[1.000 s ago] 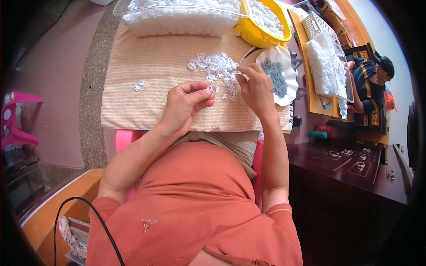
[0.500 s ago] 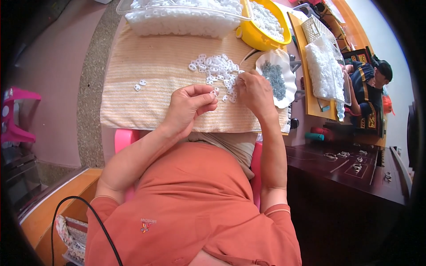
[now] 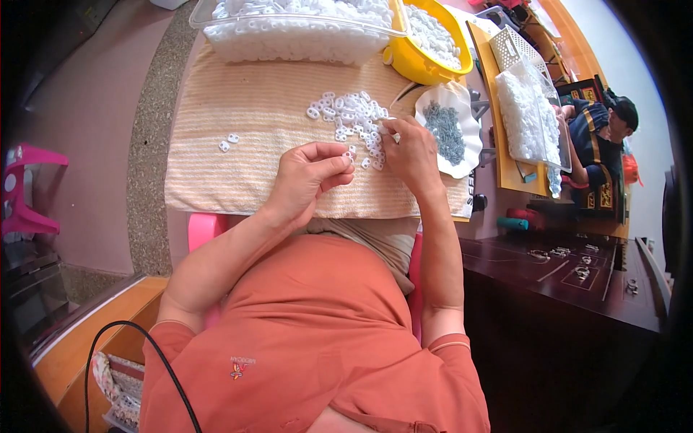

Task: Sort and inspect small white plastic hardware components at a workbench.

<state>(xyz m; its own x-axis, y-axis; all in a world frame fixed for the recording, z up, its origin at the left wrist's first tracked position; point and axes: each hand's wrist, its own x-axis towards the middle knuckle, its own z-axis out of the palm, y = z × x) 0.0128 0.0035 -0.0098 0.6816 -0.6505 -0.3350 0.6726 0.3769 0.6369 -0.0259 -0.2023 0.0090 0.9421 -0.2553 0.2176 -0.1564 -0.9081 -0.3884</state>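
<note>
Bright even daylight, soft shadows, sharp centre, fisheye bending, dark vignette corners.

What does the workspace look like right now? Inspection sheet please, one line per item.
Surface: striped beige towel spread over the work table.
Job's things: loose pile of small white plastic pieces; two more lie apart to the left.
Clutter: clear tub and yellow bowl full of white pieces; white dish of grey pieces.
Grippers: left hand pinches a white piece; right hand holds a thin tool at the pile.
Cables: black cable at lower left.
Surroundings: pink stool; another person at right; dark table.
</note>
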